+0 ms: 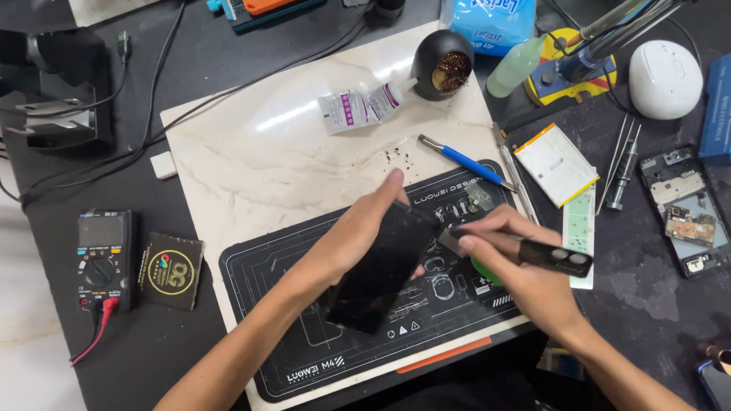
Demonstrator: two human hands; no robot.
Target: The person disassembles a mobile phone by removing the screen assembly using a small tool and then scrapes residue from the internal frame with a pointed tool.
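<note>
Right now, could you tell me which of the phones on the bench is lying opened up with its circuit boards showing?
The opened phone at the far right edge; the black phone is held closed in the left hand.

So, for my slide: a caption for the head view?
Left hand holds a dark phone; right hand brings a black tool to it.

a phone (pixel 380 270) is being held over the middle of the work mat (pixel 305 345), which is lying on the slab (pixel 250 145). a multimeter (pixel 102 259) is sitting near the tabletop's left edge, an opened phone (pixel 690 210) near its right edge, a glue tube (pixel 362 107) toward the slab's far edge.
</note>
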